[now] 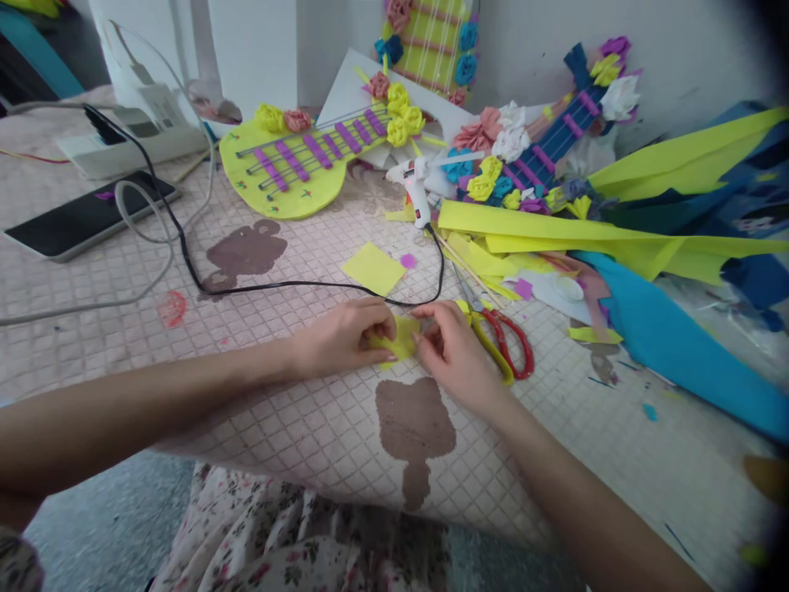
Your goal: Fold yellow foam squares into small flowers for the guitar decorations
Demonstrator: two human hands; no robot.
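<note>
Between my two hands is a small piece of yellow crepe paper [405, 335], just above the patterned cloth. My left hand [345, 335] pinches its left side with curled fingers. On the other side, the thumb and fingers of my right hand [453, 349] close on the paper's right edge. Beyond my hands lies a flat yellow paper square [374, 269]. Scissors [506, 341] with red and yellow handles rest beside my right hand, their blades pointing away from me. Farther back, a white hot glue gun [417, 189] stands with its black cord [296, 284] looping across the cloth.
A yellow paper guitar [289, 177] with purple strips lies at the back, near a blue one [548, 152] with paper flowers. Crepe strips, yellow [555, 230] and blue [671, 337], fill the right. At left are a phone [86, 218] and a power strip [129, 148].
</note>
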